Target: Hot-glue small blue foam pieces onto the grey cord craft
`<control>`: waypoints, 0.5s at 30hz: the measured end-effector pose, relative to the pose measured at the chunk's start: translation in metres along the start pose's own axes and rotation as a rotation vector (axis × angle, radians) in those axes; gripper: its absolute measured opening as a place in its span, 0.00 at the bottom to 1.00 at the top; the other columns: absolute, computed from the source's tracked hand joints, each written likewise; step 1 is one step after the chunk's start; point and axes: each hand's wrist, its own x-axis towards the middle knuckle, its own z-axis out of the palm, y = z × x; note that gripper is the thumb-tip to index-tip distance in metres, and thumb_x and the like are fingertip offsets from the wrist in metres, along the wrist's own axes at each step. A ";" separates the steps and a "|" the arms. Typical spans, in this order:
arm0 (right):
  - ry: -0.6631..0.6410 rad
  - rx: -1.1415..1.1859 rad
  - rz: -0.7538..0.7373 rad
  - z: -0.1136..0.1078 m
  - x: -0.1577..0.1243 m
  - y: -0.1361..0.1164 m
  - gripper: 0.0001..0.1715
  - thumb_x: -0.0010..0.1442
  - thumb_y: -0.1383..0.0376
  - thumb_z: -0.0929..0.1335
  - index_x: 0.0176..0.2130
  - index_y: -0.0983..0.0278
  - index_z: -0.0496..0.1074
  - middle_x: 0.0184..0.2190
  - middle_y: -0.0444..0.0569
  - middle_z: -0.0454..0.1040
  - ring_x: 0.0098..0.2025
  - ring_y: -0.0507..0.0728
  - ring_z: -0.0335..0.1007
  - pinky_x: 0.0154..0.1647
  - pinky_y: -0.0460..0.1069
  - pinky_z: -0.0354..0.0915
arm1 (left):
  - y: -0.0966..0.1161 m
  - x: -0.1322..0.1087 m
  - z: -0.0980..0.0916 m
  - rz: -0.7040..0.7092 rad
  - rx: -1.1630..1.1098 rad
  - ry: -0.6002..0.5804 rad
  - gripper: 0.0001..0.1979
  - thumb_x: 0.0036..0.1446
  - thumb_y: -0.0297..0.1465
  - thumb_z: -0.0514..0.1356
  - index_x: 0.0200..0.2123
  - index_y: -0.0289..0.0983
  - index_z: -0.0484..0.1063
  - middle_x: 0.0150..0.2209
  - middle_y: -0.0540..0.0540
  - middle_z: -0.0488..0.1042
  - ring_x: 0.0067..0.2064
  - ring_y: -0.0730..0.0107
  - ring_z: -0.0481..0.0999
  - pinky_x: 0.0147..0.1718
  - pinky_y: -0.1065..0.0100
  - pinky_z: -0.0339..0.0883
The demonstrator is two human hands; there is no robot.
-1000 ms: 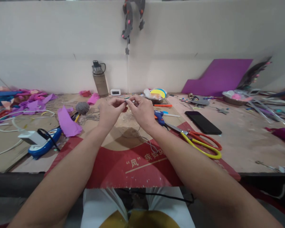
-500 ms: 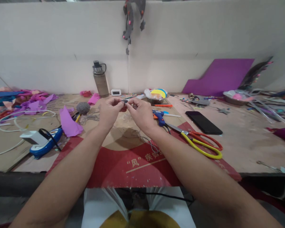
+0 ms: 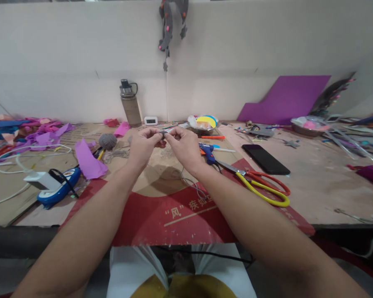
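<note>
Above the cardboard, my left hand [image 3: 144, 145] and my right hand [image 3: 184, 148] meet at the fingertips. Both pinch a small dark grey piece [image 3: 164, 134], perhaps felt; the fingers cover most of it, so its shape is unclear. Below my right hand, thin grey yarn [image 3: 191, 182] lies in loose loops on the red-and-tan cardboard sheet [image 3: 143, 223]. A blue glue gun [image 3: 209, 154] rests just right of that hand, beside scissors [image 3: 251, 182] with red and yellow handles. Left of my left hand sits a ball of grey yarn [image 3: 108, 141].
A bottle [image 3: 131, 105], a small digital clock [image 3: 151, 121] and a bowl of craft pieces [image 3: 202, 129] stand along the back. At right lies a black phone [image 3: 265, 159]. A blue power strip [image 3: 59, 190] with cables and a heap of felt scraps [image 3: 34, 132] occupy the left.
The small grey piece has shifted slightly between my fingertips, and less of its dark side shows. My hands stay together in nearly the same place; the view has moved very little.
</note>
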 end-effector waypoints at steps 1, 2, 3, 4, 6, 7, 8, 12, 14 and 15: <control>-0.002 0.010 0.009 0.000 0.000 0.000 0.13 0.57 0.59 0.66 0.25 0.63 0.70 0.21 0.42 0.67 0.26 0.50 0.58 0.28 0.47 0.52 | 0.001 0.000 0.000 -0.010 -0.006 -0.009 0.04 0.44 0.29 0.64 0.25 0.35 0.72 0.22 0.51 0.71 0.23 0.76 0.72 0.28 0.71 0.71; -0.003 0.023 0.028 -0.001 0.000 -0.001 0.13 0.57 0.59 0.66 0.24 0.63 0.69 0.21 0.42 0.66 0.26 0.50 0.58 0.28 0.47 0.52 | 0.002 0.000 -0.001 -0.023 -0.009 -0.020 0.04 0.44 0.29 0.64 0.25 0.35 0.72 0.22 0.51 0.71 0.23 0.76 0.72 0.27 0.71 0.71; -0.004 0.039 0.055 -0.001 0.001 -0.001 0.12 0.56 0.60 0.66 0.25 0.63 0.69 0.21 0.41 0.66 0.26 0.50 0.58 0.28 0.47 0.53 | 0.003 0.000 -0.001 -0.039 -0.009 -0.035 0.04 0.44 0.29 0.63 0.25 0.35 0.71 0.21 0.51 0.71 0.23 0.76 0.71 0.27 0.71 0.71; -0.006 0.062 0.087 -0.001 0.001 0.000 0.10 0.55 0.60 0.67 0.26 0.63 0.69 0.21 0.41 0.65 0.25 0.50 0.58 0.28 0.46 0.53 | 0.004 0.000 -0.002 -0.056 -0.009 -0.050 0.04 0.44 0.29 0.63 0.25 0.35 0.71 0.21 0.50 0.71 0.23 0.76 0.71 0.27 0.71 0.70; -0.024 0.133 0.145 -0.001 0.002 0.001 0.07 0.53 0.60 0.68 0.30 0.62 0.71 0.20 0.39 0.64 0.25 0.50 0.57 0.28 0.46 0.54 | 0.006 0.000 -0.003 -0.088 -0.016 -0.080 0.04 0.44 0.29 0.63 0.24 0.35 0.71 0.21 0.50 0.71 0.22 0.76 0.71 0.25 0.71 0.70; -0.043 0.178 0.161 -0.001 0.003 0.003 0.08 0.52 0.60 0.68 0.31 0.62 0.72 0.20 0.39 0.63 0.25 0.50 0.57 0.28 0.46 0.54 | 0.006 0.000 -0.003 -0.106 -0.021 -0.092 0.04 0.44 0.29 0.63 0.24 0.35 0.71 0.21 0.50 0.71 0.21 0.76 0.70 0.25 0.71 0.69; -0.064 0.228 0.167 -0.001 0.004 0.004 0.08 0.52 0.61 0.68 0.32 0.63 0.72 0.20 0.38 0.63 0.24 0.50 0.56 0.28 0.46 0.54 | 0.007 0.000 -0.004 -0.125 -0.025 -0.104 0.04 0.44 0.29 0.64 0.24 0.35 0.71 0.20 0.50 0.71 0.21 0.76 0.70 0.24 0.71 0.68; -0.096 0.409 0.167 -0.001 0.008 0.011 0.06 0.50 0.63 0.67 0.26 0.64 0.71 0.22 0.40 0.67 0.25 0.49 0.58 0.30 0.46 0.56 | 0.009 0.001 -0.006 -0.216 -0.053 -0.172 0.05 0.46 0.30 0.65 0.27 0.34 0.74 0.21 0.47 0.73 0.22 0.75 0.72 0.24 0.72 0.69; -0.082 0.440 0.210 -0.002 0.009 0.013 0.06 0.49 0.63 0.68 0.24 0.64 0.70 0.21 0.40 0.67 0.25 0.49 0.58 0.30 0.46 0.56 | 0.010 0.002 -0.008 -0.248 -0.056 -0.198 0.07 0.45 0.29 0.66 0.30 0.33 0.76 0.24 0.45 0.75 0.24 0.74 0.74 0.27 0.71 0.72; -0.078 0.441 0.235 -0.002 0.010 0.014 0.06 0.49 0.63 0.68 0.24 0.64 0.69 0.21 0.39 0.66 0.24 0.48 0.57 0.29 0.46 0.56 | 0.010 0.002 -0.009 -0.259 -0.050 -0.209 0.08 0.44 0.29 0.66 0.31 0.33 0.77 0.25 0.45 0.76 0.25 0.73 0.75 0.29 0.70 0.73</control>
